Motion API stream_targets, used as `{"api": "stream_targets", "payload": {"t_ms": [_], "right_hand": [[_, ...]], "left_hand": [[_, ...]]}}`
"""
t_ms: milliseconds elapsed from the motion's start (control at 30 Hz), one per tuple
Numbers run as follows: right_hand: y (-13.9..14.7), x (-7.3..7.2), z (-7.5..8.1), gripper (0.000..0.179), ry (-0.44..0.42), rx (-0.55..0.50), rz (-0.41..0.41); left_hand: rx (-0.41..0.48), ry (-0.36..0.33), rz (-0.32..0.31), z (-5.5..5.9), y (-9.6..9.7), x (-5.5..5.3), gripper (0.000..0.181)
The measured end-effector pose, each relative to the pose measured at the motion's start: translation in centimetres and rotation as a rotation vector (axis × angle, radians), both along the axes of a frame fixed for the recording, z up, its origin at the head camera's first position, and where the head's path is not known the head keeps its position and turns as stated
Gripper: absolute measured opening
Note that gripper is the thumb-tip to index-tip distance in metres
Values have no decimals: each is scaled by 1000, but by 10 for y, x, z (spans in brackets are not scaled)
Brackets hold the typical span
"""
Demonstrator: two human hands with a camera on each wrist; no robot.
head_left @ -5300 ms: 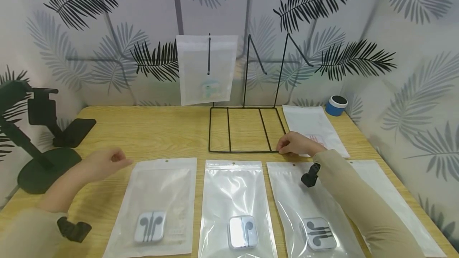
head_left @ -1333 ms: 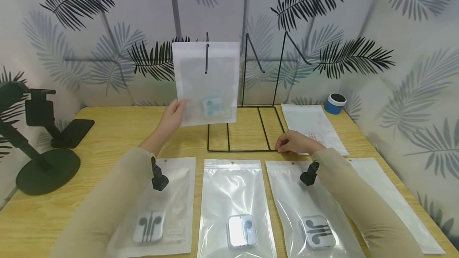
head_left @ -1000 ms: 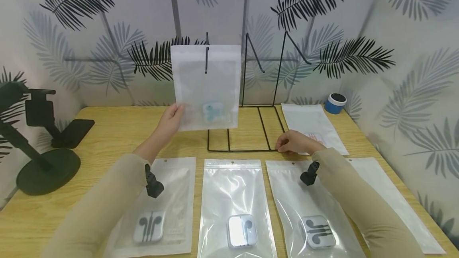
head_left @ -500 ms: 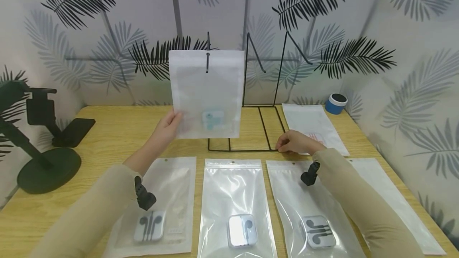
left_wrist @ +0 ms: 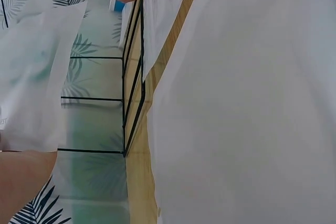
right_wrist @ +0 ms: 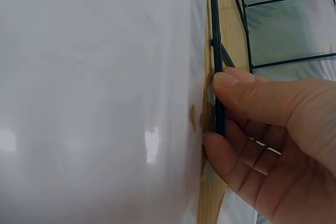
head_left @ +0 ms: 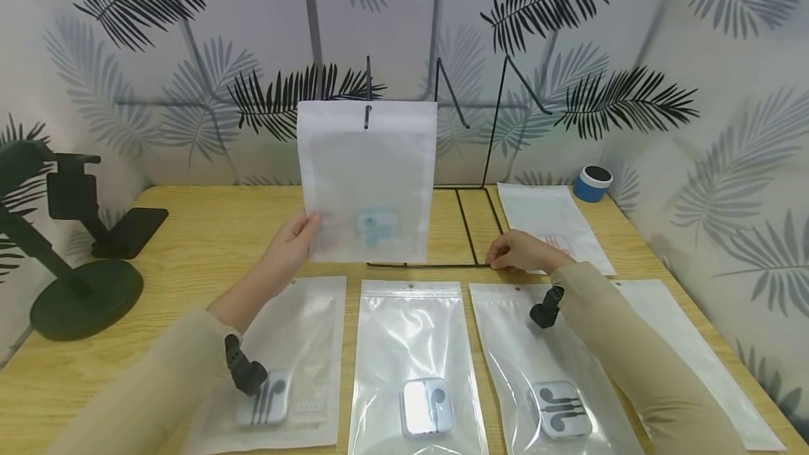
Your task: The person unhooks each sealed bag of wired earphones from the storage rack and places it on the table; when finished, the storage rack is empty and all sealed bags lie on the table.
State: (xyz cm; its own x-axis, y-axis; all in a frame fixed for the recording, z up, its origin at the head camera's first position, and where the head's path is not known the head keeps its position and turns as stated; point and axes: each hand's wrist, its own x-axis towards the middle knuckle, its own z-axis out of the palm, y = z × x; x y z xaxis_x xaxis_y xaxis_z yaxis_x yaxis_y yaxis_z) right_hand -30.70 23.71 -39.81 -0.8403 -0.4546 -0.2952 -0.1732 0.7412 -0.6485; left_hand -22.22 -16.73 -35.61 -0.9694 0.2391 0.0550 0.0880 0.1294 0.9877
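My left hand (head_left: 283,250) pinches the lower left edge of a white zip bag (head_left: 366,167), which shows a pale blue item near its bottom. The bag's top hole is on the left hook of a black wire rack (head_left: 464,227), close to the hook's tip. My right hand (head_left: 521,251) grips the rack's front right corner; in the right wrist view, thumb and fingers (right_wrist: 231,166) pinch the black wire (right_wrist: 218,51). The left wrist view catches the bag (left_wrist: 31,82) at its left side, with most of my left hand out of frame.
Along the front lie zip bags with earphone cases: a left one (head_left: 303,335), a middle one (head_left: 411,335) and a right one (head_left: 505,328). Another white bag (head_left: 537,209) lies behind my right hand, near a blue jar (head_left: 591,185). A dark green stand (head_left: 85,300) is at left.
My left hand reached in from the left and took the hanging bag's edge. It has since drawn the bag forward and down along the hook. My right hand stays on the rack.
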Motion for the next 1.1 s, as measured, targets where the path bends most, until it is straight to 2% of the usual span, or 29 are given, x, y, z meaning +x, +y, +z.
{"api": "stream_targets", "payload": {"t_ms": [433, 567, 1100], "right_hand": [[0, 1, 0, 5, -9, -12, -7], [-1, 1, 1, 5, -5, -7, -3], [0, 0, 0, 5, 5, -7, 9]], "left_hand": [[-28, 20, 3, -2, -2, 18, 48], [-30, 6, -6, -4, -4, 22, 50], [-66, -28, -21, 0, -9, 46, 59]]}}
